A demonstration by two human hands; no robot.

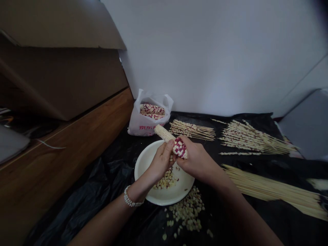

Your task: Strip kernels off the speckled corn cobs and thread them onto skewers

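Note:
Both hands grip one corn cob (180, 148) above a white bowl (143, 160). Its far part is stripped to the pale core, while the near end carries purple and cream kernels. My left hand (161, 161) is closed around the middle of the cob, thumb on top where kernels meet the bare core. My right hand (196, 158) wraps the kernelled end; its fingertips are partly hidden. Loose corn kernels (166, 179) lie in the bowl under my hands. More loose kernels (188, 210) are scattered on the black plastic sheet (110, 194) in front of it.
A white plastic bag (134, 123) with corn cobs (152, 109) stands behind the bowl. Kernel-threaded skewers (241, 136) lie at the right, with a smaller bunch of skewers (189, 130) nearer the bag. Bare bamboo sticks (271, 188) lie lower right. A cardboard box (64, 68) sits left.

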